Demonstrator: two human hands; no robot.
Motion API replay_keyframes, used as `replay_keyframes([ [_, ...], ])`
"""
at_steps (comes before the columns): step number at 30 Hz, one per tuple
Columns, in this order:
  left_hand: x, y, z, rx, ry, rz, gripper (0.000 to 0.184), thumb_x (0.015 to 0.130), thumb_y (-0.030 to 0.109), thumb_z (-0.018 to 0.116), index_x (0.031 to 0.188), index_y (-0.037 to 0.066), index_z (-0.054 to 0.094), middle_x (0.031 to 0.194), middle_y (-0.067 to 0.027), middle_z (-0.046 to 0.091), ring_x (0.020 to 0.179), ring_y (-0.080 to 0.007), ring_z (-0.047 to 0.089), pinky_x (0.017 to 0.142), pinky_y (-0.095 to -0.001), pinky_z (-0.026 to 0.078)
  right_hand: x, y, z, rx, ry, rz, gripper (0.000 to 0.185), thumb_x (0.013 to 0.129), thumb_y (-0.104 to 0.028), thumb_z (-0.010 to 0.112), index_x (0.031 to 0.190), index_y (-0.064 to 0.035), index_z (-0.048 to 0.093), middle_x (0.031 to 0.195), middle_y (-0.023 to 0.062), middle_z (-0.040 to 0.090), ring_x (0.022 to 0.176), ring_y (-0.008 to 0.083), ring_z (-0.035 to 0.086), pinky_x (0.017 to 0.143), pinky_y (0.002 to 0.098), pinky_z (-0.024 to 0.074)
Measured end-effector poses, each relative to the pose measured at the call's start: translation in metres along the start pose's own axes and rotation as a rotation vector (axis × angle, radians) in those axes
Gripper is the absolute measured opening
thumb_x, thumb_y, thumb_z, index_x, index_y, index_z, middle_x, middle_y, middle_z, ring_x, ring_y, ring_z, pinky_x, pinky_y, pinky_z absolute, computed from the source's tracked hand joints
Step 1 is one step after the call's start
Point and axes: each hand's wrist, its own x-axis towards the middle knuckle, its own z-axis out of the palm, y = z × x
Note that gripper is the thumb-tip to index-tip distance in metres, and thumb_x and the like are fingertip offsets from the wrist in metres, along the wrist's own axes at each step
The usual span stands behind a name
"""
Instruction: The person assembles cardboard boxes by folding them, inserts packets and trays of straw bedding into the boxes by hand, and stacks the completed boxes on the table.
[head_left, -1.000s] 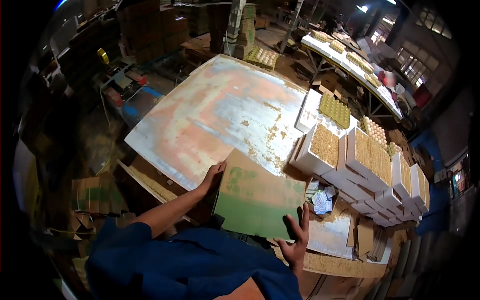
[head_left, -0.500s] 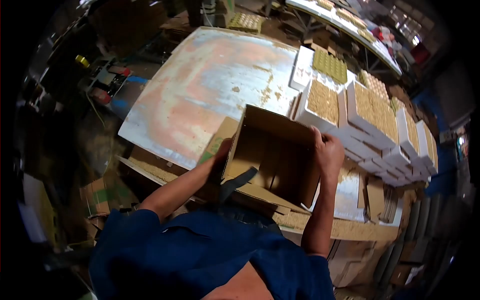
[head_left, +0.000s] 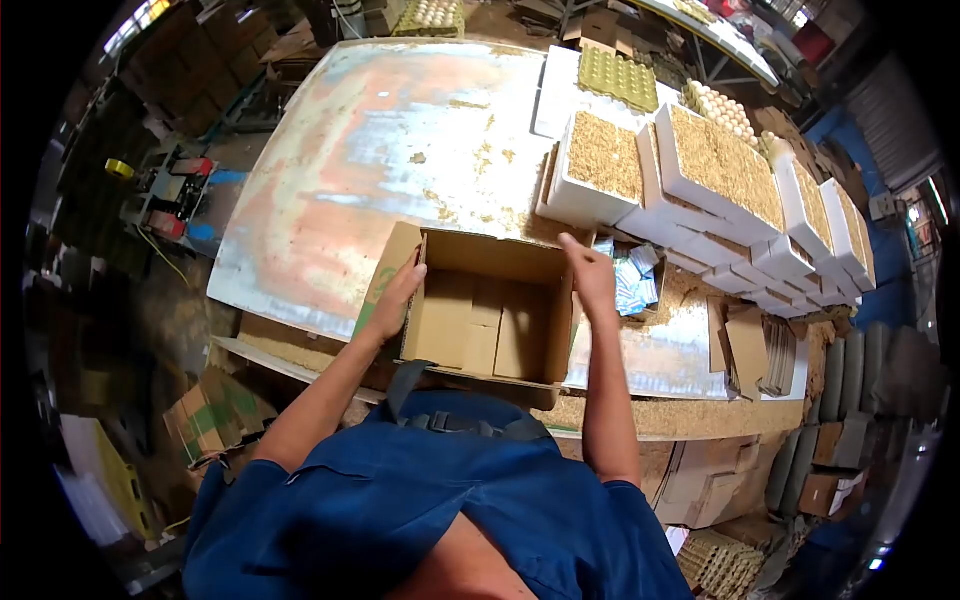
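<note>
- From afar, I have my left grip (head_left: 399, 298) and right grip (head_left: 592, 284) clamped on opposite walls of a cardboard box (head_left: 485, 315), its open side up between them.
- Light, even pressure from both, I judge, would hold the walls square.
- A dark strap (head_left: 404, 386) at the near rim, bodyward of my left grip, could snag.
- Just beside my right grip: blue-and-white packets (head_left: 632, 284); farther out, white boxes (head_left: 588, 199) crowd the tabletop (head_left: 300, 225).

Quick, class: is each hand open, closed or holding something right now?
Left hand: closed on the open cardboard box, at its left edge.
Right hand: closed on the same box at its right edge, fingers partly hidden.
</note>
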Motion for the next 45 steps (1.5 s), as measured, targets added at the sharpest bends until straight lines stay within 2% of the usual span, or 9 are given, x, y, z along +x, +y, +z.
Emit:
replay_keyframes([
  [2,-0.002,0.019,0.001,0.054,-0.008,-0.014,0.068,0.101,0.039,0.041,0.149,-0.006,0.022,0.152,-0.0152,0.033,0.140,-0.0213,0.030,0.115,-0.0301,0.020,0.033,0.013,-0.024,0.404,-0.085,0.162,0.070,0.084,-0.057,0.065,0.128,-0.0023,0.059,0.117,0.0180,0.064,0.092,0.0273,0.066,0.071,0.0324,0.0520],
  [6,-0.009,0.035,0.011,0.125,-0.006,0.020,0.063,0.101,0.034,0.039,0.148,-0.006,0.024,0.151,-0.0147,0.035,0.138,-0.0210,0.032,0.114,-0.0302,0.022,0.134,0.039,-0.042,0.847,0.017,0.510,0.091,0.085,-0.052,0.066,0.151,-0.0103,0.021,0.150,0.0251,0.027,0.115,0.0430,0.053,0.085,0.0510,0.0531],
  [11,-0.007,0.036,0.013,0.107,0.011,0.052,0.060,0.101,0.031,0.038,0.147,-0.006,0.027,0.149,-0.0145,0.037,0.137,-0.0213,0.033,0.113,-0.0303,0.023,0.202,0.029,-0.016,1.094,0.238,0.717,0.081,0.086,-0.050,0.065,0.150,-0.0194,0.026,0.151,0.0246,0.025,0.135,0.0521,0.025,0.099,0.0611,0.0401],
  [18,-0.006,0.028,0.013,0.031,0.064,0.013,0.058,0.101,0.029,0.038,0.147,-0.005,0.029,0.148,-0.0139,0.039,0.136,-0.0212,0.035,0.112,-0.0307,0.024,0.250,0.080,0.017,1.103,0.223,0.643,0.057,0.092,-0.032,0.062,0.140,-0.0106,0.041,0.148,0.0185,0.034,0.131,0.0443,0.037,0.101,0.0663,0.0331],
  [23,-0.003,0.025,0.014,-0.039,0.070,0.032,0.057,0.101,0.027,0.040,0.147,-0.004,0.029,0.148,-0.0134,0.038,0.136,-0.0208,0.035,0.112,-0.0305,0.024,0.248,0.095,0.023,1.188,0.289,0.630,0.049,0.089,-0.035,0.066,0.127,-0.0080,0.049,0.129,0.0134,0.051,0.117,0.0339,0.050,0.089,0.0581,0.0461],
  [32,-0.005,0.019,0.014,-0.034,0.061,0.099,0.059,0.101,0.029,0.043,0.148,-0.004,0.027,0.149,-0.0144,0.037,0.137,-0.0214,0.034,0.113,-0.0313,0.023,0.142,0.044,-0.018,1.221,0.147,0.482,0.066,0.086,-0.040,0.064,0.133,0.0021,0.042,0.125,0.0218,0.047,0.113,0.0374,0.052,0.095,0.0561,0.0480],
  [37,-0.002,0.016,0.013,-0.030,0.055,0.121,0.061,0.101,0.031,0.043,0.146,-0.006,0.028,0.150,-0.0172,0.036,0.139,-0.0229,0.032,0.114,-0.0325,0.023,0.066,-0.024,-0.078,1.271,-0.045,0.304,0.053,0.089,-0.034,0.062,0.127,-0.0007,0.049,0.123,0.0175,0.058,0.110,0.0328,0.057,0.097,0.0469,0.0493],
  [39,0.002,0.016,0.012,-0.051,0.043,0.134,0.062,0.100,0.032,0.043,0.146,-0.006,0.028,0.149,-0.0174,0.036,0.139,-0.0231,0.033,0.114,-0.0326,0.023,0.046,-0.028,-0.112,1.127,-0.077,0.139,0.052,0.091,-0.028,0.058,0.134,-0.0023,0.044,0.132,0.0174,0.055,0.119,0.0311,0.055,0.106,0.0491,0.0414],
  [45,0.009,0.011,0.016,-0.005,0.058,0.132,0.066,0.100,0.040,0.045,0.147,-0.004,0.029,0.147,-0.0194,0.038,0.137,-0.0252,0.035,0.113,-0.0340,0.026,-0.051,-0.016,-0.156,0.790,-0.059,0.075,0.065,0.085,-0.027,0.060,0.139,0.0019,0.038,0.129,0.0202,0.056,0.113,0.0302,0.061,0.094,0.0422,0.0528],
])
